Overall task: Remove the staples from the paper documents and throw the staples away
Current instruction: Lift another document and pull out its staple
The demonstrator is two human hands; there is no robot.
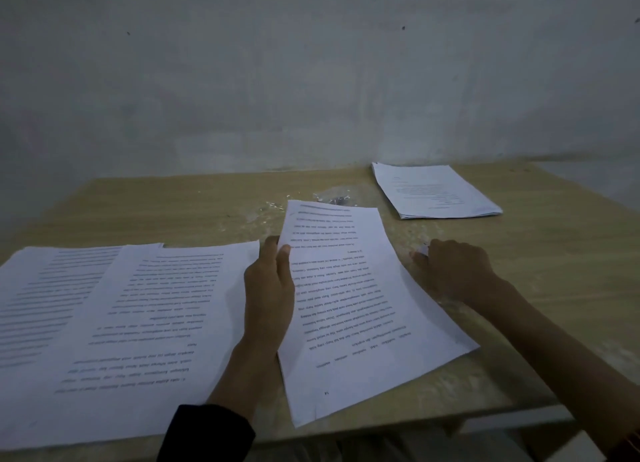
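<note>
printed sheet (349, 309) lifted, staples (273, 205) scattered beyond

Wooden table (540, 288) — loose printed sheets (114, 323) left, paper stack (436, 191) far right, staples (273, 206) mid-back.

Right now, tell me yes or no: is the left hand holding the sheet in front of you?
Yes, the left hand grips the left edge of the printed sheet, thumb on top.

Bare hands (270, 288), a dark sleeve (207, 430) on the left forearm
</note>
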